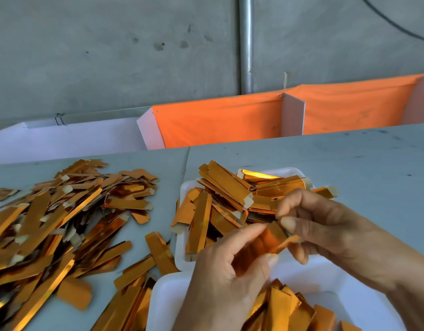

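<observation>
Grey concrete wall behind, with a metal pipe (246, 44) running up it and orange cloth (218, 125) hung along the far edge of the grey table (337, 158). A loose heap of gold foil card strips (63, 223) spreads over the table's left side. More strips fill a white foam tray (185, 187) near the middle, and a second foam tray (168, 290) sits at the near edge, also holding strips. Above the gap between the trays, both hands hold one gold foil strip (269, 240). The left hand (230, 275) pinches its lower end between thumb and curled fingers. The right hand (325, 232) pinches the upper end, fingers bent over it.
</observation>
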### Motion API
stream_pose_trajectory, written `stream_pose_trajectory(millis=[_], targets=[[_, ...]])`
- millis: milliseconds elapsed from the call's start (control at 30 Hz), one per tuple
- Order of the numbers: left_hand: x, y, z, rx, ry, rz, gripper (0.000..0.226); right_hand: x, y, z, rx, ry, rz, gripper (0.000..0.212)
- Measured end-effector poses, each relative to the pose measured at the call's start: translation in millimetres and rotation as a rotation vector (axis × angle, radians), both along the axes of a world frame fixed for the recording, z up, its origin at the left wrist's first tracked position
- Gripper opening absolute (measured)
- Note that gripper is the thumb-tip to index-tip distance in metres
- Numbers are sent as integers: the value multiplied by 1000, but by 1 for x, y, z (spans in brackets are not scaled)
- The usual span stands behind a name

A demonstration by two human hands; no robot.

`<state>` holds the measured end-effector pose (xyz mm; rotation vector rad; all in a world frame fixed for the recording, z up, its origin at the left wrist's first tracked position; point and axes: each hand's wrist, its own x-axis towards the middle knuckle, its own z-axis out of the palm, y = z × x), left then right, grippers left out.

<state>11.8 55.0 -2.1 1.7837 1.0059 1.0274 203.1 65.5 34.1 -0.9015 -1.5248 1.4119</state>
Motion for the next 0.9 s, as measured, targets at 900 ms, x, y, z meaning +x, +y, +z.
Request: stream_pose_trajectory(millis=[900], targets=[[-2, 0, -2, 143, 147, 91, 47, 1, 1, 1, -38, -68, 21, 18]])
